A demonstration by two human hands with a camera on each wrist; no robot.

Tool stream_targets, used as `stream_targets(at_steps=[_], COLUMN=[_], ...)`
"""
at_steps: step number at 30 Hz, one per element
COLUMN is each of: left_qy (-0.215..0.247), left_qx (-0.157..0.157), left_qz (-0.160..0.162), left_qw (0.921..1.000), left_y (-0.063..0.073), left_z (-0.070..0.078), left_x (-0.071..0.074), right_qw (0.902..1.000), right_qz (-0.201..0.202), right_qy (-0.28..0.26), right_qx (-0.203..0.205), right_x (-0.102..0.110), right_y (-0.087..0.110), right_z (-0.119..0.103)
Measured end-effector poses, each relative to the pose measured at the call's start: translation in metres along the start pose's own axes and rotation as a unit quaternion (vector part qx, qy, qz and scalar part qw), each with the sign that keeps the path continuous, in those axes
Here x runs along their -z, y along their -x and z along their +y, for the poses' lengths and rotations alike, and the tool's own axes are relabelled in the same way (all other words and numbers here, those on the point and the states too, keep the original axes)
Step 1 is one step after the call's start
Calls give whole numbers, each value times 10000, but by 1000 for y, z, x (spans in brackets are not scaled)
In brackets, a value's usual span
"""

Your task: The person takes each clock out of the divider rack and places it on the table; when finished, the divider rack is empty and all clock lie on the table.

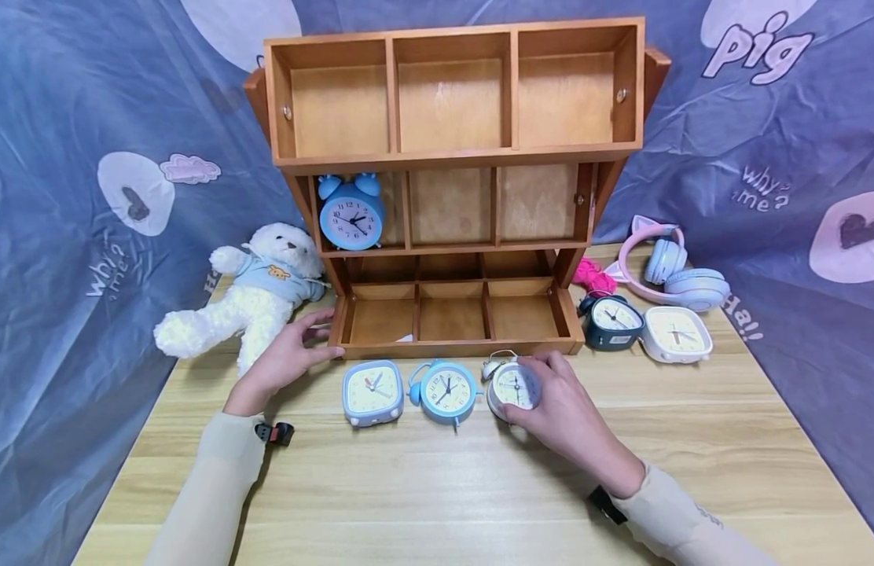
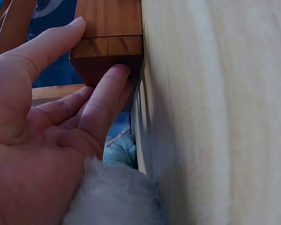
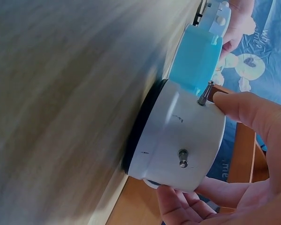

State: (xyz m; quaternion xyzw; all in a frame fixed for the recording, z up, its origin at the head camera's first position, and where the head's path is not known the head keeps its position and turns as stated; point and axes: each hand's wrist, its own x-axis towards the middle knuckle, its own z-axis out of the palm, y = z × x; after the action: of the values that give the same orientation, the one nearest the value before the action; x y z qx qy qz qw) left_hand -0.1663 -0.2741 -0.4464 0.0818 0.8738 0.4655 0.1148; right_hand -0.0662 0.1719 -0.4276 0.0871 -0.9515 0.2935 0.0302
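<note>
My right hand (image 1: 560, 401) grips a round white twin-bell alarm clock (image 3: 178, 133) lying face up on the table, thumb on one side and fingers on the other. In the right wrist view its metal feet show. My left hand (image 1: 284, 358) holds the lower left corner of a tiered wooden shelf (image 1: 458, 348), its thumb and fingertips touching the wood (image 2: 107, 49). To the left of the white clock lie a round blue alarm clock (image 1: 447, 391) and a squarish blue-white clock (image 1: 372, 392). Another blue twin-bell clock (image 1: 351, 216) stands in the middle tier's left compartment.
A white teddy bear (image 1: 256, 287) leans left of the shelf, close to my left hand. On the right are a dark green clock (image 1: 612, 321), a white square clock (image 1: 677, 335), pink-and-blue headphones (image 1: 695, 289) and something bright pink (image 1: 594, 277). Blue patterned cloth (image 1: 76, 102) hangs behind.
</note>
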Motion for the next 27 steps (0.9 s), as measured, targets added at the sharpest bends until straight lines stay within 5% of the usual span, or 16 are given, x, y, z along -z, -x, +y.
stream_targets(at_steps=[27], left_qy=[6], left_qx=[14], left_qz=[19], left_qw=[10000], left_y=[-1], left_z=[-2], left_x=[-1], right_qw=[10000], right_qz=[-58], right_qy=[-23], right_qx=[-24], right_x=[11], right_y=[-4], right_z=[-3])
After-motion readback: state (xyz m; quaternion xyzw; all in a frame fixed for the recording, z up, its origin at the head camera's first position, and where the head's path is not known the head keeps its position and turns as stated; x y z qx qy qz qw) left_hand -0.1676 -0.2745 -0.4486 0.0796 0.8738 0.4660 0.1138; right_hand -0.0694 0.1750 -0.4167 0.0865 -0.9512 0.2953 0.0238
